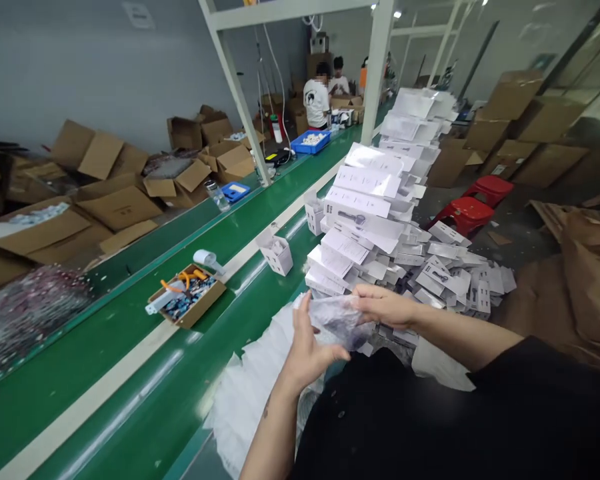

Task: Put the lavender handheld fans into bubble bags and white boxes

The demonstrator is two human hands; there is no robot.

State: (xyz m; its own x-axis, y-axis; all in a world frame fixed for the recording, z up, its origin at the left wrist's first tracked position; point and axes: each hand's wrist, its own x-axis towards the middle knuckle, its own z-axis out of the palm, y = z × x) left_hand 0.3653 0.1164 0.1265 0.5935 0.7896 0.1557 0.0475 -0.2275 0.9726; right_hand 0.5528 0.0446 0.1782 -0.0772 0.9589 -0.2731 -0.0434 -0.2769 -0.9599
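The crumpled, translucent plastic bag should be feather-light, limp and somewhat slippery, thin enough to tear if tugged hard; a thumb-and-finger pinch at its edge seems the surest hold. It looks cloudy and wrinkled, with a greyish sheen; whether anything lies inside cannot be told. It is raised before the person's black cloth top, near the heap of soft white pouches. The right hand pinches its right end, while the left hand spreads thumb and fingers widely at its left side.
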